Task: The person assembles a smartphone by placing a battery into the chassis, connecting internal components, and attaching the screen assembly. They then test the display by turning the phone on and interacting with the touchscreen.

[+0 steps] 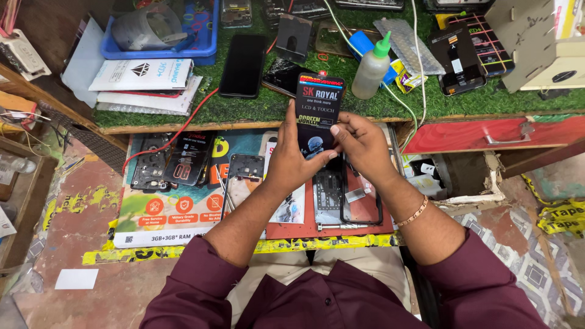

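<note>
Both hands hold a flat black package [319, 106] with red, white and blue print, upright over the work board. My left hand [291, 159] grips its left edge and lower part, thumb along the side. My right hand [361, 141] pinches the right edge, fingers curled at the lower corner. Under the hands lies a red mat [365, 210] with a black phone frame [361, 204] and small phone parts.
A green grass-like shelf [262, 103] carries a black phone [242, 66], a cracked screen [281, 74], a green-capped squeeze bottle [372, 66], a blue tray [164, 33] and flat packages [143, 82]. Phone back covers [170, 159] lie left on a printed poster. A red drawer [487, 135] stands right.
</note>
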